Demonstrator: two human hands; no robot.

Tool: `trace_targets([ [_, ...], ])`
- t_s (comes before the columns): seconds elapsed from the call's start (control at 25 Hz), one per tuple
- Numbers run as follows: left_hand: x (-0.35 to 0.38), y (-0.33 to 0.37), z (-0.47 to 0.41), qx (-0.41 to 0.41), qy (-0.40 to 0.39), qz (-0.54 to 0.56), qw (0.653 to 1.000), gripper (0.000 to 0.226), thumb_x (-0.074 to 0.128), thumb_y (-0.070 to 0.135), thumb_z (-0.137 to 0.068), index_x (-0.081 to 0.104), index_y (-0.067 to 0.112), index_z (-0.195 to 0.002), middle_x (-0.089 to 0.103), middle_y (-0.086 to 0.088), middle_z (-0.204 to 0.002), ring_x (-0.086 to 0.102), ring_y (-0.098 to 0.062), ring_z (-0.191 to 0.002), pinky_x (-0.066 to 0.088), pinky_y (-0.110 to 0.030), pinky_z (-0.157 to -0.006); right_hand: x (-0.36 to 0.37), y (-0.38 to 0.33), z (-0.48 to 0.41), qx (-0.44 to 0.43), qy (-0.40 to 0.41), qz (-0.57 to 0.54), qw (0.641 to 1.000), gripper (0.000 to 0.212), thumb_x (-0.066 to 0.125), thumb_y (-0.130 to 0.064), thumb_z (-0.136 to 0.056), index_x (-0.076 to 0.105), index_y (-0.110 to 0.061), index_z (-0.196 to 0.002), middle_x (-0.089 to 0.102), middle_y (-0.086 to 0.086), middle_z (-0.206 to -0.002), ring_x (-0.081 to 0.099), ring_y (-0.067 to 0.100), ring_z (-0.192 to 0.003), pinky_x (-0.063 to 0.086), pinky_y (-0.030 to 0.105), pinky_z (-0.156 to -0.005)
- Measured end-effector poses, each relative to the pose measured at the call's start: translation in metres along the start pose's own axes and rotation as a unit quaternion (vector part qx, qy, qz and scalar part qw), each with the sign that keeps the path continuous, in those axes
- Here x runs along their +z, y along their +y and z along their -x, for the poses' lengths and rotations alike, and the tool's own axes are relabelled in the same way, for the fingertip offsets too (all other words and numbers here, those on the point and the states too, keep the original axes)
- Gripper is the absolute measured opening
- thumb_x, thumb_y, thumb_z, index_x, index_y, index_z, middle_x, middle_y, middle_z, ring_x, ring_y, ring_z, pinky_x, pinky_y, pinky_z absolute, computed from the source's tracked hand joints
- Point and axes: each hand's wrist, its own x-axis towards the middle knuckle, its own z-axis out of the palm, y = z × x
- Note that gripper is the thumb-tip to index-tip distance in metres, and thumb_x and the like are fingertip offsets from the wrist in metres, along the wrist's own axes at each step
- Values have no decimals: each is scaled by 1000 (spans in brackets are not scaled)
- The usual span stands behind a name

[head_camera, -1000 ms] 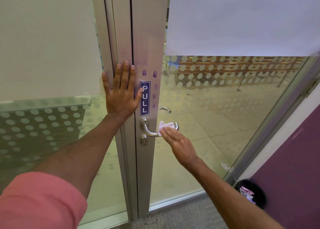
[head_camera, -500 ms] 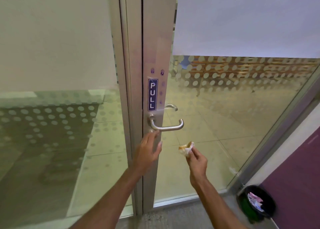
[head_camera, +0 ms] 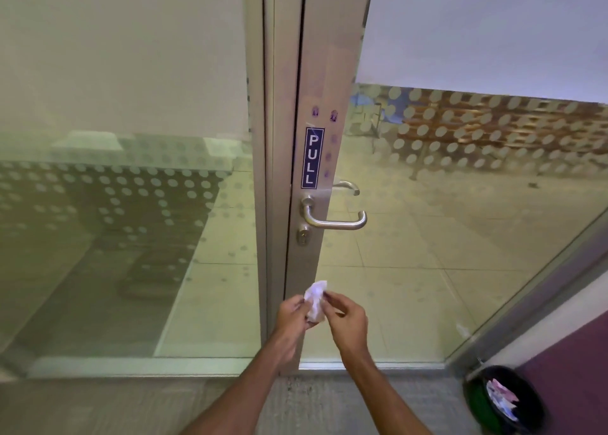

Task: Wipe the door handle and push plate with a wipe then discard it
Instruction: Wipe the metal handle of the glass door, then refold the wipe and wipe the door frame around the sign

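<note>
A silver lever door handle [head_camera: 335, 219] sticks out from the metal door stile [head_camera: 324, 72], just under a blue PULL sticker [head_camera: 313, 157]. Below the handle, a crumpled white wipe [head_camera: 315, 300] is pinched between both hands. My left hand [head_camera: 291, 313] grips its left side and my right hand [head_camera: 347, 318] grips its right side. Both hands hover in front of the lower stile, well below the handle and not touching the door.
A black waste bin [head_camera: 505, 400] with crumpled paper inside stands on the floor at the bottom right, beside a purple wall [head_camera: 572, 362]. Frosted dotted glass panels [head_camera: 131, 204] flank the stile. Grey carpet lies underfoot.
My right hand took the wipe off the handle and dropped lower. My left hand left the door frame, came down, and joined the right on the wipe. The view backed away from the door.
</note>
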Motion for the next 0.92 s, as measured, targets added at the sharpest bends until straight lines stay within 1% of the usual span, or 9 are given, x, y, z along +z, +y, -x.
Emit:
trace_targets([
  [0.12,-10,8,1,-35,-36,-24,998,18,50,14,-103,64,5,-98,66,-7,-84,63,-15,-72,52,-27,-65,-11,-7,-14,55,-1,-108,993,17,65,-11,-90,71,-16,-106,72,-2,-104,65,13,-96,50,24,-81],
  [0.24,-14,18,1,-46,-68,-98,992,18,48,18,-103,64,10,-101,67,-6,-90,63,-19,-83,48,-29,-70,-19,-16,-28,132,-154,-134,970,20,67,-23,-90,70,-13,-107,71,5,-105,65,21,-93,52,29,-73],
  [0.32,-17,27,1,-28,-77,-151,985,19,47,17,-103,64,11,-97,67,-6,-89,62,-17,-81,48,-25,-68,-24,-19,-32,142,-255,-98,951,24,73,-23,-85,72,-12,-106,74,11,-103,70,24,-88,56,32,-66],
  [0.36,-19,30,0,-15,-74,-177,981,17,48,17,-102,62,11,-94,66,-6,-88,61,-16,-79,48,-24,-67,-26,-19,-33,145,-278,-92,945,28,75,-20,-83,71,-8,-108,74,15,-103,71,26,-86,56,33,-64],
  [0.48,-26,34,-1,36,-29,-198,979,8,56,15,-100,58,14,-92,64,-4,-84,60,-12,-74,47,-19,-64,-25,-18,-36,202,-300,-154,920,34,74,-12,-82,67,1,-112,73,20,-105,71,28,-85,57,34,-65],
  [0.6,-32,35,-5,88,9,-188,978,4,64,16,-95,61,16,-93,66,0,-78,61,-8,-69,46,-16,-59,-16,-22,-33,278,-327,-306,850,30,67,-12,-85,66,2,-111,68,24,-112,70,31,-95,60,38,-72],
  [0.72,-39,42,-13,124,50,-194,972,6,69,17,-92,66,20,-88,65,2,-80,61,-12,-75,47,-18,-62,0,-32,-28,297,-324,-418,795,43,54,-11,-93,48,9,-130,53,31,-134,58,37,-113,55,44,-90],
  [0.84,-45,57,-24,187,93,-215,954,4,70,22,-92,67,21,-94,65,6,-82,58,-3,-71,45,-10,-61,14,-53,-24,269,-296,-479,781,49,53,-7,-91,42,11,-136,51,31,-134,62,35,-109,56,40,-89],
  [0.92,-45,73,-28,269,156,-216,926,7,64,25,-96,65,20,-100,65,7,-88,58,-6,-77,49,-15,-69,21,-70,-25,243,-263,-496,791,50,56,-8,-89,45,7,-135,57,29,-129,67,32,-101,61,35,-78],
])
